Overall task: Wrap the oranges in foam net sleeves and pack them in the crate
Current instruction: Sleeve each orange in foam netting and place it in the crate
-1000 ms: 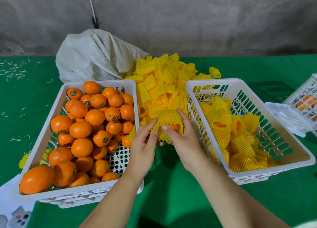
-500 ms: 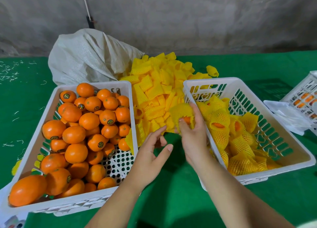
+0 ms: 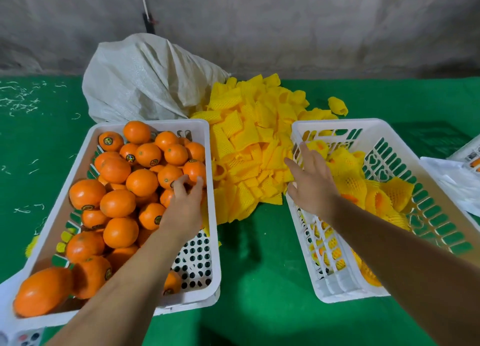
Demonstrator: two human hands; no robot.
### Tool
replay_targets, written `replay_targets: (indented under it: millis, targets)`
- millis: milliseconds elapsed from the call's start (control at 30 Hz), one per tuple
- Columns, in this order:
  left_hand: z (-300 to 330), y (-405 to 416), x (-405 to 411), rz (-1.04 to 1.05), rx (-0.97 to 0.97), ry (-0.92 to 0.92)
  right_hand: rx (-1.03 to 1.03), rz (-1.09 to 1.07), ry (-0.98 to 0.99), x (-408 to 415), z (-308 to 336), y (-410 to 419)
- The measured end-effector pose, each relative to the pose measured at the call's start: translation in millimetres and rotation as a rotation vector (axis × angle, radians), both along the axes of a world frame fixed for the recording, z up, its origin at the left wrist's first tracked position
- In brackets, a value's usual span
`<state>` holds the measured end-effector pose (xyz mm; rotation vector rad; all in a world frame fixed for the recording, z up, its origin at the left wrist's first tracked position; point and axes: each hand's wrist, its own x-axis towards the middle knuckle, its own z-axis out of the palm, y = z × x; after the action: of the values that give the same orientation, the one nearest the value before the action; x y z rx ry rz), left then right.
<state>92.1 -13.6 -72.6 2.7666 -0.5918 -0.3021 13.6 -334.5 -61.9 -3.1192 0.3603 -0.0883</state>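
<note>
Left of the yellow pile of foam sleeves [image 3: 255, 148], a white crate [image 3: 80, 163] holds bare oranges [image 3: 117, 202]. The left hand [image 3: 183, 205] curls its fingers onto one there. Right of the pile, the right hand [image 3: 311, 182] has spread fingers, holding nothing, over the crate of wrapped oranges [image 3: 426, 163].
</note>
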Motion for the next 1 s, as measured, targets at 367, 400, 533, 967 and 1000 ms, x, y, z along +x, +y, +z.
replay_targets:
  millis: [367, 400, 533, 967, 1000]
  targets:
    - [1, -27, 28, 0.020, 0.067, -0.177, 0.115, -0.103, 0.434, 71, -16, 15]
    - [4, -29, 33, 0.045, 0.112, -0.187, 0.178, -0.112, 0.446, 71, -19, 13]
    - [8, -36, 33, 0.077, 0.234, -0.231, 0.592, -0.084, 0.256, 65, -28, 14]
    - [25, -33, 40, -0.024, 0.457, -0.301, 1.078, -0.317, -0.427, 3, -27, 63]
    - [22, -29, 36, -0.023, 0.439, -0.275, 1.123, -0.326, -0.454, -1, -27, 64]
